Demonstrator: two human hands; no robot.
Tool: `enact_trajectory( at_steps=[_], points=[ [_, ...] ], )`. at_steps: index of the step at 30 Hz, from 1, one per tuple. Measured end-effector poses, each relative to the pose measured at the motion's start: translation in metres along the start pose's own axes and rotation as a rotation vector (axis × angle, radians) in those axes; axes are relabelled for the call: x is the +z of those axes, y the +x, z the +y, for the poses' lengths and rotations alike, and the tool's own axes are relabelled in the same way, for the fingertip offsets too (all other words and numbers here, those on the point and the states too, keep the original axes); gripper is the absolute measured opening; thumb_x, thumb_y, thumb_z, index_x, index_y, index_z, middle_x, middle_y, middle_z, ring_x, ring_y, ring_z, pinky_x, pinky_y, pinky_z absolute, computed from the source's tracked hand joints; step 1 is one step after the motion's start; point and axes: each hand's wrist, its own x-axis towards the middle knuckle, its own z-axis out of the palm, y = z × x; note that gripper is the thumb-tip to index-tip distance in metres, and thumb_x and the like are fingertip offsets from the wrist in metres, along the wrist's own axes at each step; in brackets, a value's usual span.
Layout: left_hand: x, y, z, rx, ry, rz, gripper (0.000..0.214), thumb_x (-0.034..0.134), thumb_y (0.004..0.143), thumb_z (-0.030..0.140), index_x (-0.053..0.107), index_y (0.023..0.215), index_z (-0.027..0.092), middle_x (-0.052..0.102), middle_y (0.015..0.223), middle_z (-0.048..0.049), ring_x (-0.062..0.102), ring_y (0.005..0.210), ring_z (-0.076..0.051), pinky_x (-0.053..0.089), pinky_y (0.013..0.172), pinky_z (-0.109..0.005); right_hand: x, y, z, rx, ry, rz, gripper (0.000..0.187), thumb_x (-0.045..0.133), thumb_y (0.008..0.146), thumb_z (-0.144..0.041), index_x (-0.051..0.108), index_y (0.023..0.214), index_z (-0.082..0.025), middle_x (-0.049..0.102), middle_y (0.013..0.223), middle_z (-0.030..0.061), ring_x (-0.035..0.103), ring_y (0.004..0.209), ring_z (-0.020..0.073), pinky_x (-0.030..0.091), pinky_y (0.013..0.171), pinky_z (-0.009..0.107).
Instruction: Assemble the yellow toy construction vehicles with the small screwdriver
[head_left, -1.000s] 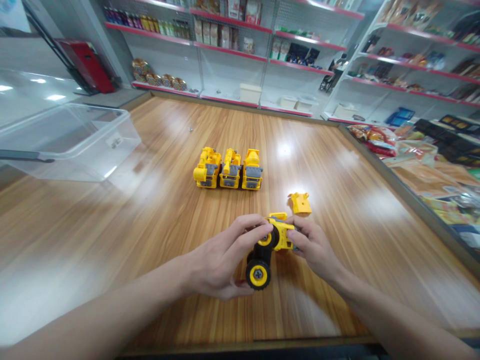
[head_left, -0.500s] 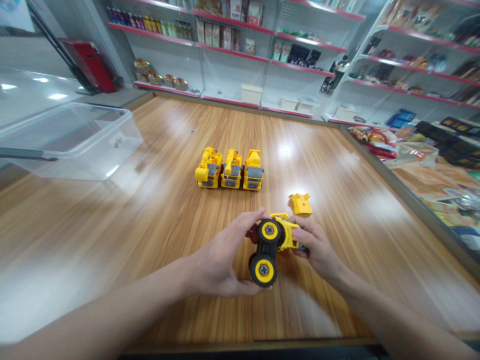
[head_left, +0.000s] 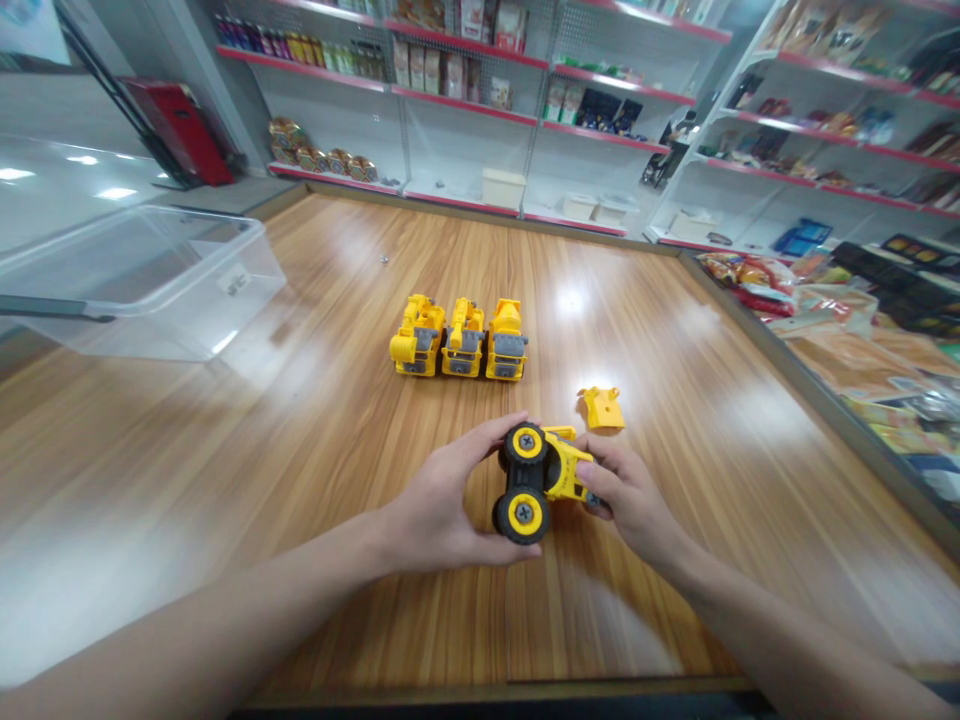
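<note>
Between my hands, above the near part of the table, is a yellow and black toy truck (head_left: 564, 472), tipped so its wheels face left and toward me. My left hand (head_left: 442, 500) grips the black wheeled end, thumb below and fingers above. My right hand (head_left: 626, 490) pinches the yellow body at its right end. Just beyond my right hand lies a loose yellow toy part (head_left: 602, 408) with two small lugs. Farther off, three yellow toy construction vehicles stand side by side: one on the left (head_left: 418, 337), one in the middle (head_left: 463, 338) and one on the right (head_left: 508, 340).
A clear plastic bin (head_left: 217, 290) sits at the left of the wooden table (head_left: 337, 420). One tiny object (head_left: 384, 259) lies toward the far side. Packaged goods (head_left: 847, 340) lie beyond the table's right edge, and stocked shelves (head_left: 465, 100) stand behind.
The toy truck has turned slightly in my hands, and its wheeled end has risen a little away from me. Both hands keep their hold. The other toys have not moved.
</note>
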Motion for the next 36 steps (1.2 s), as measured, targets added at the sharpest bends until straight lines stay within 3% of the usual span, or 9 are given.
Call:
enact_trajectory(
  at_steps=[5,15,25,36],
  points=[
    [0.002,-0.001,-0.001,0.008,-0.124,0.017,0.098,0.085,0.062,0.018,0.032,0.145,0.02,0.046,0.142,-0.0174,0.048,0.13,-0.032,0.037,0.113,-0.05,0.003,-0.001,-0.006,0.036,0.006,0.024,0.027,0.061,0.087,-0.043,0.06,0.087,-0.016,0.049,0.068,-0.0017,0.042,0.055,0.0081,0.027,0.043,0.017],
    [0.003,-0.002,-0.001,0.053,-0.16,0.015,0.1,0.084,0.063,0.017,0.03,0.146,0.021,0.042,0.143,-0.0177,0.043,0.133,-0.035,0.035,0.113,-0.053,0.007,-0.003,-0.009,0.114,0.077,0.088,0.031,0.065,0.082,-0.048,0.06,0.083,-0.017,0.049,0.068,-0.0017,0.043,0.054,0.0082,0.03,0.042,0.016],
    [-0.002,0.001,0.006,0.068,-0.047,-0.002,0.097,0.085,0.064,0.019,0.035,0.147,0.025,0.036,0.147,-0.0159,0.038,0.136,-0.036,0.038,0.111,-0.053,0.005,0.001,-0.006,0.131,0.078,0.093,0.032,0.065,0.082,-0.048,0.056,0.077,-0.017,0.048,0.065,-0.0026,0.04,0.052,0.0072,0.027,0.041,0.016],
    [-0.003,0.002,0.006,-0.065,-0.186,-0.047,0.097,0.085,0.065,0.018,0.034,0.147,0.027,0.036,0.146,-0.0138,0.042,0.134,-0.033,0.046,0.106,-0.049,0.004,0.0,-0.007,0.12,0.039,0.159,0.032,0.068,0.079,-0.048,0.056,0.077,-0.018,0.049,0.067,-0.0025,0.045,0.057,0.0094,0.033,0.045,0.017]
  ],
)
